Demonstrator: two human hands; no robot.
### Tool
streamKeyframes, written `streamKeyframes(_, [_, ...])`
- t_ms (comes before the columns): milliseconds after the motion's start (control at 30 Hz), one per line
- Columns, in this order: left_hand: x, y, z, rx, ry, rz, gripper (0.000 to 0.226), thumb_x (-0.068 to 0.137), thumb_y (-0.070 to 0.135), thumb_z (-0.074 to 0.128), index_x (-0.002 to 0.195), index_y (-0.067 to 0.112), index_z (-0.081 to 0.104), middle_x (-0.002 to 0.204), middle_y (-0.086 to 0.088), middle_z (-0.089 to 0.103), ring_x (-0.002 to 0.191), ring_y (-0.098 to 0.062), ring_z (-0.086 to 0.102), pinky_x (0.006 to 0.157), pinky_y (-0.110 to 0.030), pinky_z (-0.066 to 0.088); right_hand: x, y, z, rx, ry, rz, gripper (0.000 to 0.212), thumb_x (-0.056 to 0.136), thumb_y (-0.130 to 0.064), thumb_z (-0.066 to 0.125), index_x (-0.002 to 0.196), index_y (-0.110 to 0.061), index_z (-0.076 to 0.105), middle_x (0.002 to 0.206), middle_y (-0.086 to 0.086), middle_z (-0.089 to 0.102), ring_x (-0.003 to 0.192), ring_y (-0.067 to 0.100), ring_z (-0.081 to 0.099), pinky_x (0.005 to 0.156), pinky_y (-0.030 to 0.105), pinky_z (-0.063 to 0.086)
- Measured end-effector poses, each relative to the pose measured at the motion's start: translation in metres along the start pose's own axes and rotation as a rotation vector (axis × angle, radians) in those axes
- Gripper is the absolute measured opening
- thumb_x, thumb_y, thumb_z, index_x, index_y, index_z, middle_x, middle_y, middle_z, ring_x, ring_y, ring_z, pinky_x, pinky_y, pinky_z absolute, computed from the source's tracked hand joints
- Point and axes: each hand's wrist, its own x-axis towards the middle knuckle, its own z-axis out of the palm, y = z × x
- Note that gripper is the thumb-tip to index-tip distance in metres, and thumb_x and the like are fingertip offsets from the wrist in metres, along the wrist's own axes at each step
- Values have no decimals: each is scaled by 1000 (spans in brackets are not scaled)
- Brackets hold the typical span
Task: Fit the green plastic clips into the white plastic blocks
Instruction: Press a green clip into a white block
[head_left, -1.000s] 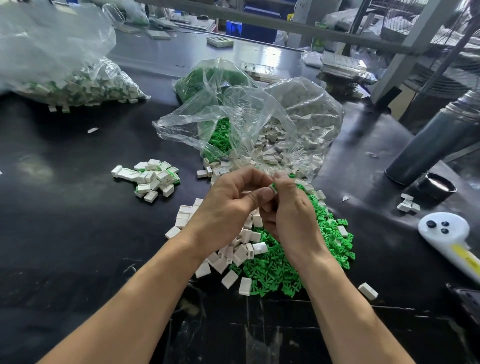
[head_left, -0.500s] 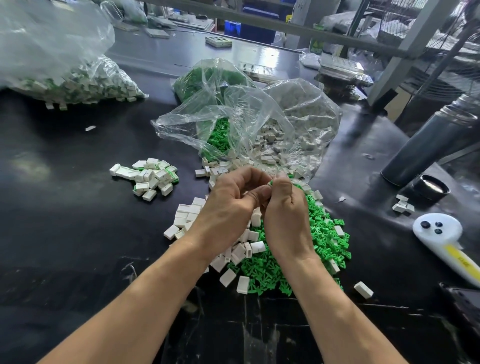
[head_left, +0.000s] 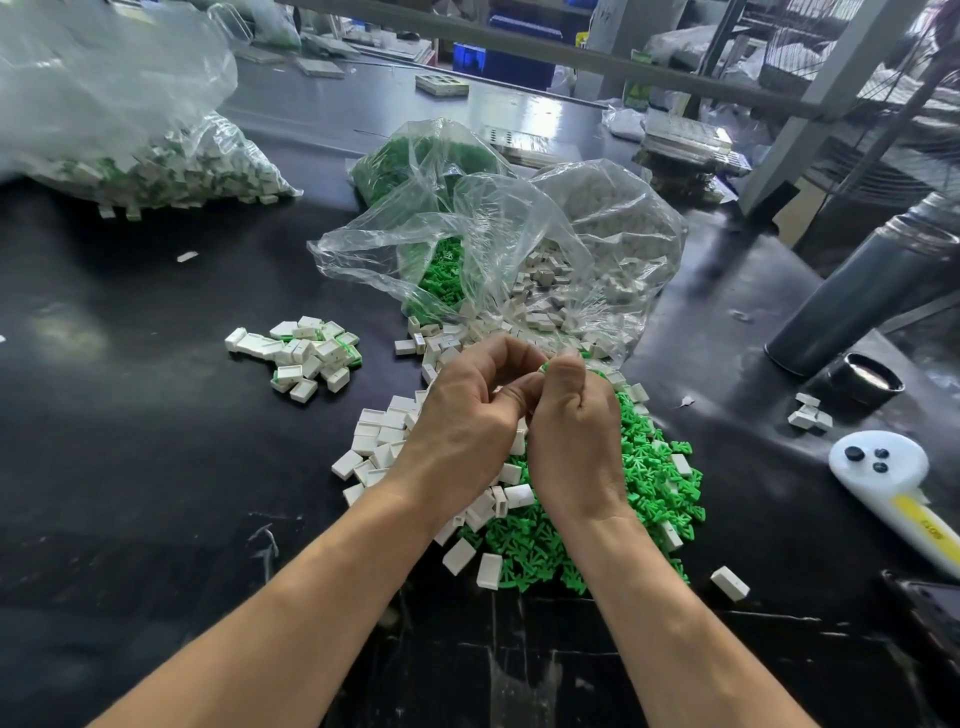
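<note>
1. Head view: the left hand (head_left: 470, 421) and the right hand (head_left: 576, 431) meet fingertip to fingertip above the black table (head_left: 156, 467), both with fingers curled inward.
2. A sliver of a green clip (head_left: 546, 367) shows between the two hands, pinched at the right hand's fingertips; the left thumb presses in beside it. What the left hand has hold of is hidden by its own fingers, so I cannot tell whether a white block is in it.
3. Beneath the hands lies a heap of loose green clips (head_left: 639, 467), spreading to the right, with loose white blocks (head_left: 384, 441) scattered to its left and front edge.
4. Just behind the hands, an open clear bag (head_left: 493, 249) spills more white blocks and green clips onto the table.
5. To the left sits a small pile of fitted blocks (head_left: 306, 353), white with green showing at their edges.
6. At far left a second big bag (head_left: 130, 130) holds similar white-and-green pieces.
7. On the right rest a grey cylinder (head_left: 862, 291), a black cap (head_left: 865, 376) and a white handheld controller (head_left: 883, 467).
</note>
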Motion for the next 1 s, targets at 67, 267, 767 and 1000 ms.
streamKeyframes(67, [-1, 1, 1, 3, 12, -4, 11, 102, 5, 57, 99, 9, 67, 91, -5, 72, 87, -11, 67, 82, -24, 56, 1, 2, 0, -12, 17, -9, 52, 97, -39, 26, 53, -25, 50, 48, -9, 50, 48, 0, 50, 42, 14, 31])
streamKeyframes(267, [-2, 3, 4, 2, 46, -12, 11, 102, 4, 57, 101, 6, 67, 96, -13, 72, 93, -23, 71, 87, -34, 57, 1, 4, 1, -8, 18, -10, 51, 97, -38, 28, 53, -25, 50, 47, -11, 50, 48, -1, 51, 41, 13, 30])
streamKeyframes(767, [7, 2, -18, 21, 118, -18, 4, 96, 9, 69, 100, 10, 71, 90, -5, 74, 80, -14, 67, 76, -27, 57, 6, 14, -23, 172, -86, -29, 33, 105, -46, 52, 88, -24, 69, 75, -2, 66, 63, 11, 55, 58, 30, 42])
streamKeyframes(1000, [6, -1, -19, 122, 99, 22, 6, 93, 10, 74, 97, 13, 73, 86, 6, 74, 80, -2, 68, 73, -18, 54, 7, 14, -27, 82, -122, -133, 3, 97, -27, 73, 99, -26, 74, 88, -11, 74, 80, 10, 69, 67, 33, 57])
